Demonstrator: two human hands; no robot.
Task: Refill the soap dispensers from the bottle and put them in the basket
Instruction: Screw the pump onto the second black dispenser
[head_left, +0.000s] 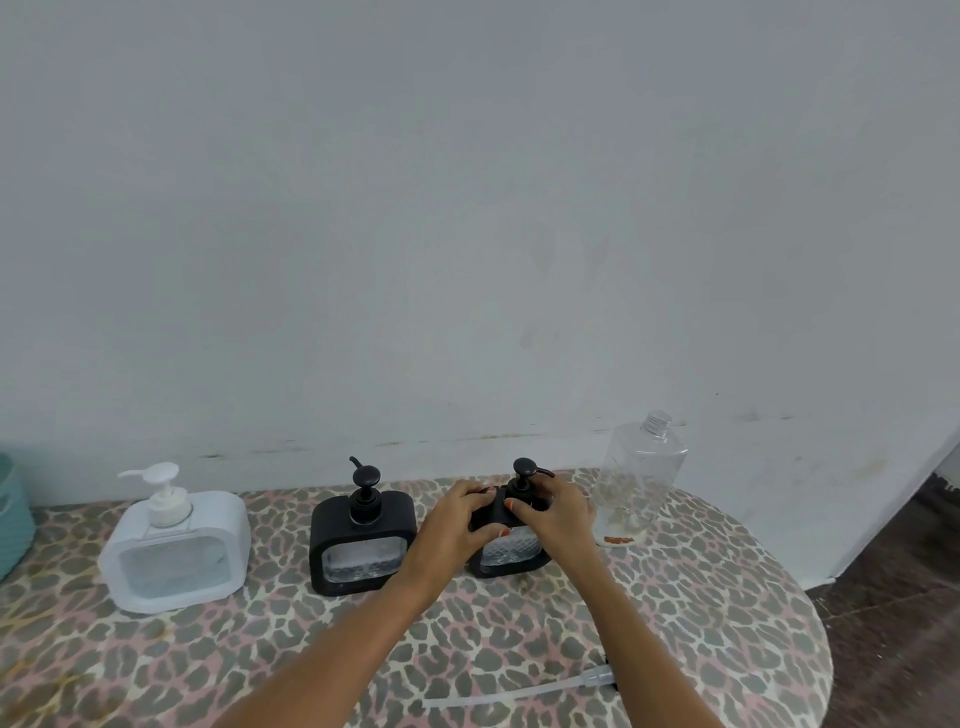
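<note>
At centre bench, the right-hand black dispenser (511, 540) stands upright; left hand (457, 525) clasps its top edge, right hand (558, 512) closes around its pump collar. Second black dispenser (362, 540) and white dispenser (174, 548) lie toward nine o'clock; uncapped clear bottle (641, 480) at three o'clock; teal basket (13, 514) far left on the patterned bench (260, 649).

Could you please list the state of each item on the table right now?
White dispenser: upright, pump on, untouched.
Left black dispenser: upright, pump on, untouched.
Right black dispenser: upright, gripped by left hand and right hand.
Clear bottle: uncapped, nearly empty.
Pump tube: lying loose.
</note>
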